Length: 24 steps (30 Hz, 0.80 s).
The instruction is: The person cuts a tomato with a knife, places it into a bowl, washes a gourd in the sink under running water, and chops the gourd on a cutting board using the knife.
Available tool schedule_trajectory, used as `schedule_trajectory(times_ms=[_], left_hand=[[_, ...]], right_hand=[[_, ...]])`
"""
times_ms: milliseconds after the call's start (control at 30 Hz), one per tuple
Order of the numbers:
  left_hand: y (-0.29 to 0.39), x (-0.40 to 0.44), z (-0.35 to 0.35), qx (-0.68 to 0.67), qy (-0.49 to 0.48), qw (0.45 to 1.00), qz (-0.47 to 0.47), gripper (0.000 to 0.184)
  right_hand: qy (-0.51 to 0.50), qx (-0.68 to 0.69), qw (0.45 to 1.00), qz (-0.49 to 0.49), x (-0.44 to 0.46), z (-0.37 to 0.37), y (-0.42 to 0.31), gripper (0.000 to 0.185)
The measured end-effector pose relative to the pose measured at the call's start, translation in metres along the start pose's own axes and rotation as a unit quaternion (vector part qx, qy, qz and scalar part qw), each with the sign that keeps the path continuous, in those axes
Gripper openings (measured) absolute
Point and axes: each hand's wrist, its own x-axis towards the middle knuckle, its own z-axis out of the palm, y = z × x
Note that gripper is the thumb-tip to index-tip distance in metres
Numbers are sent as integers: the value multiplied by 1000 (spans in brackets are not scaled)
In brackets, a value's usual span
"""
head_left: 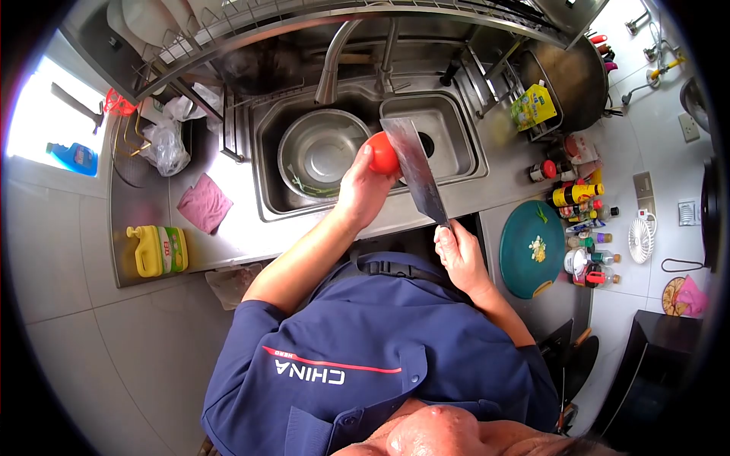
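Over the front edge of the sink, my left hand (363,190) is closed around a red tomato (382,153). My right hand (458,254) grips the handle of a cleaver (418,167), its broad dark blade pointing up and away from me. The blade's far end lies right beside the tomato; whether it cuts into it I cannot tell. Behind the tomato is a steel basin (304,144) in the left sink bowl, with some green stems in it. To the right, a round green cutting board (525,266) carries chopped pale pieces (537,248) and a bit of green.
A faucet (328,76) arches over the sink (465,163), under a dish rack (251,45). Left on the counter are a pink cloth (204,204) and a yellow jug (157,251). Several sauce bottles (578,195) line the wall at right, near a yellow pouch (534,108).
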Motion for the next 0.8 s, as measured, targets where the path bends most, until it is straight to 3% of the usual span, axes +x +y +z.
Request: schedule_trajectory(times_ms=[233, 533, 800], left_hand=[[5, 2, -9, 79, -37, 996, 12, 50], [25, 7, -13, 83, -49, 994, -44, 64], [28, 6, -12, 68, -43, 994, -77, 62]], right_hand=[[-7, 39, 999, 17, -2, -3, -1, 41], [-11, 48, 999, 20, -6, -7, -6, 41], [-14, 41, 999, 25, -7, -11, -5, 40]])
